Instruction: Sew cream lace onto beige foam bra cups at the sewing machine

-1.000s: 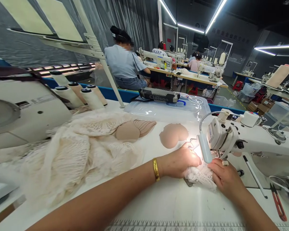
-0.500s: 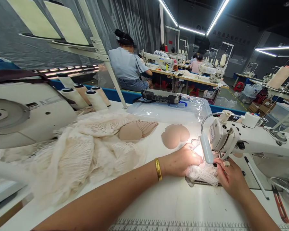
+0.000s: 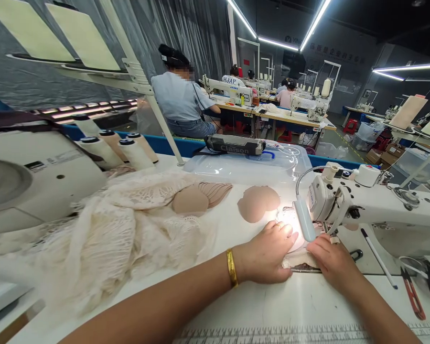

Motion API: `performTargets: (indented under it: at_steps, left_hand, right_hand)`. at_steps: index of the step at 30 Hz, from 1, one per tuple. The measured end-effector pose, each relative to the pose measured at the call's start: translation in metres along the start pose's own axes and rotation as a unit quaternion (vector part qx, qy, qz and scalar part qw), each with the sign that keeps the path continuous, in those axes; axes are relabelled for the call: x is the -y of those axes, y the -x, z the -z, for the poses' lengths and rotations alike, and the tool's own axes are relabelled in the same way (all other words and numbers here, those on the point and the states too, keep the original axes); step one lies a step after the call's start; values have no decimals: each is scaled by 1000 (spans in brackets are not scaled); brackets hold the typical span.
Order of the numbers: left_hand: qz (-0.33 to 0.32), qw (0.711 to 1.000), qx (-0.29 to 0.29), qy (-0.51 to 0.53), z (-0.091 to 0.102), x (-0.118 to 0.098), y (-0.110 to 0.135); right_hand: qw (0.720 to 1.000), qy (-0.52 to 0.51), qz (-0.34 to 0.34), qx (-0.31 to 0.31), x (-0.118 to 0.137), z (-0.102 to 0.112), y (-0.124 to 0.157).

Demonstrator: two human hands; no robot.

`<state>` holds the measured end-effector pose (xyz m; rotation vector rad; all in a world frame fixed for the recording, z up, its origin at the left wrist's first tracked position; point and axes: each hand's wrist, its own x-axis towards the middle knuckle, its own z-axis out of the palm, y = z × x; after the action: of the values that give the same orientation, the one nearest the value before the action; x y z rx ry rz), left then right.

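My left hand (image 3: 268, 253) lies flat, fingers stretched out, on a small piece of cream lace (image 3: 298, 259) at the needle of a white sewing machine (image 3: 372, 210). A gold bangle is on that wrist. My right hand (image 3: 331, 260) presses the same lace piece from the right, fingers flat, just under the machine's head. The machine's small lamp (image 3: 301, 219) lights the spot brightly. A beige foam cup (image 3: 257, 203) lies just beyond my left hand.
A big heap of cream lace (image 3: 122, 229) with more beige cups (image 3: 197, 196) covers the table's left. Thread cones (image 3: 129, 148) and a second machine (image 3: 32, 172) stand at far left. A clear plastic box (image 3: 251, 165) sits behind. Red snips (image 3: 412, 294) lie right. Other people sew in the background.
The bunched lace under my hands has been flattened against the machine bed. My left hand has spread out flat over it, and my right hand has shifted slightly left.
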<state>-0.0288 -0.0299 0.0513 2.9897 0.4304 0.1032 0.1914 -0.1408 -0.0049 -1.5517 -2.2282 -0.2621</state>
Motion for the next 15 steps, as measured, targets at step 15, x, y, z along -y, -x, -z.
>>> performTargets:
  at_steps: [15]
  left_hand:
    - [-118,992,-44,11,-3,16,-6]
  right_hand:
    - [957,-262,-73,99,-24,54,5]
